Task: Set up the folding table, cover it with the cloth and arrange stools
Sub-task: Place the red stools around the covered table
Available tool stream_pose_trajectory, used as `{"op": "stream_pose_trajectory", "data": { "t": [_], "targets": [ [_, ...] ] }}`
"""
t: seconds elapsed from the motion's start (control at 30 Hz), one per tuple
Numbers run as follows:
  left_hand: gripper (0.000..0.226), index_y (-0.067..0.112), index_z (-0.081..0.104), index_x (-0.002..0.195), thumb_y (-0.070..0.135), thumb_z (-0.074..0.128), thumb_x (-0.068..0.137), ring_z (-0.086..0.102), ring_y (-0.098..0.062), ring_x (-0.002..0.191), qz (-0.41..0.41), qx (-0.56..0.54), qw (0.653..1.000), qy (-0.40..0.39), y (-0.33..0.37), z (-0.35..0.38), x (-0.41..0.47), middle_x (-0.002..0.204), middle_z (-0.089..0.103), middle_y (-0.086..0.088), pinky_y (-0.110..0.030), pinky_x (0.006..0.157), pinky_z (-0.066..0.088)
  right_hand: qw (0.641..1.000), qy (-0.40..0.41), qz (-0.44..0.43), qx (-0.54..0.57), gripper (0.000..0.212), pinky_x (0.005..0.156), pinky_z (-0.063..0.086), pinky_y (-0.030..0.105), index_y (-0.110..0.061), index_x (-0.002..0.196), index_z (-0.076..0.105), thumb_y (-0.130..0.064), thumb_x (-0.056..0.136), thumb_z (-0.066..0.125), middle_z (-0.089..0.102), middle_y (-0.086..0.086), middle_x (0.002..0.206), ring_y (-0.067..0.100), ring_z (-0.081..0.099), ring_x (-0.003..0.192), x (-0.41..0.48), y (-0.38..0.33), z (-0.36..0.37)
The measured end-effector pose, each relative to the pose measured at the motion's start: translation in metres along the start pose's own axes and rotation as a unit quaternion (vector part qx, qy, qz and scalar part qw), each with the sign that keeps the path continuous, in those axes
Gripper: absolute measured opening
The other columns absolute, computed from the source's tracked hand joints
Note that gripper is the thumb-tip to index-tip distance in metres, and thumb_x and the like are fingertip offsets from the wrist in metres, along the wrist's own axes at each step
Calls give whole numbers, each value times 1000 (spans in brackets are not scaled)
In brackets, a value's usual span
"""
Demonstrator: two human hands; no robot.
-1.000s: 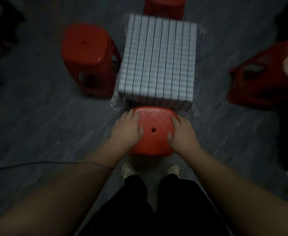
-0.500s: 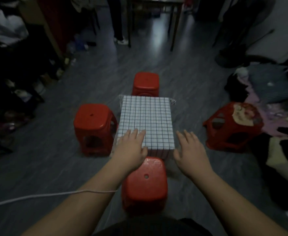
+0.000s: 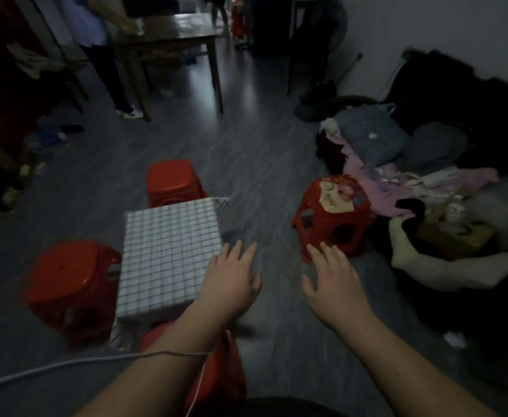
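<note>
Stool nearest me, the red near stool (image 3: 222, 377), stands at the close end of the folding table (image 3: 132, 332), mostly hidden under my left forearm. A pale cable (image 3: 66, 363) crosses that forearm from the left edge. My left hand (image 3: 231, 284) is released, palm down with fingers spread, holding nothing. It overlaps the table's near right corner, and I cannot tell whether it touches. My right hand (image 3: 334, 285) is likewise slack and empty, fingers fanned, over the grey floor (image 3: 264, 182).

The table is small and low, and a white cloth (image 3: 168, 257) with a dark grid covers it. The cloth lies flat on top, and its hem hangs at the near end. A red left stool (image 3: 69, 284) stands just beside the table's left side. A red far stool (image 3: 173, 182) stands at its far end. A fourth red right stool (image 3: 340, 233) stands well apart to the right. A printed sticker (image 3: 338, 195) covers its seat, and any writing on it is too blurred to read.

Just beyond it lies a heap of clothes (image 3: 376, 145), with a brown box (image 3: 454, 236) nearby. Its markings are illegible. Farther back stands a dark wooden table (image 3: 174, 34), with a person (image 3: 102, 49) at its left.
</note>
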State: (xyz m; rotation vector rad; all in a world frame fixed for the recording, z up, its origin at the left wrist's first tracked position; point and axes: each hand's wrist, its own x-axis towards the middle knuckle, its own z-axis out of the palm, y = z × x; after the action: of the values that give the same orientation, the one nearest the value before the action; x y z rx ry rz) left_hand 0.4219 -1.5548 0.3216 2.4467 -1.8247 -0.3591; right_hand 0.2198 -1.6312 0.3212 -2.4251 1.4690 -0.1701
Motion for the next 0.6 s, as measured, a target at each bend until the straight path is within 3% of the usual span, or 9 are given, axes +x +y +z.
{"op": "stream_pose_trajectory", "data": {
  "t": [0.27, 0.6],
  "targets": [
    [68, 29, 18, 156, 49, 40, 95, 21, -29, 149, 90, 2, 996, 4, 166, 5, 98, 163, 24, -5, -45, 119, 23, 998, 12, 67, 0, 68, 121, 17, 44, -28, 157, 19, -44, 97, 45, 19, 3, 165, 24, 10, 152, 32, 153, -71],
    [67, 31, 16, 156, 49, 40, 97, 18, -29, 150, 126, -22, 991, -23, 228, 11, 211, 163, 23, -4, -47, 121, 21, 994, 23, 104, 0, 67, 121, 20, 48, -27, 157, 20, -46, 97, 44, 21, 4, 164, 25, 12, 151, 118, 222, -95]
  ]
}}
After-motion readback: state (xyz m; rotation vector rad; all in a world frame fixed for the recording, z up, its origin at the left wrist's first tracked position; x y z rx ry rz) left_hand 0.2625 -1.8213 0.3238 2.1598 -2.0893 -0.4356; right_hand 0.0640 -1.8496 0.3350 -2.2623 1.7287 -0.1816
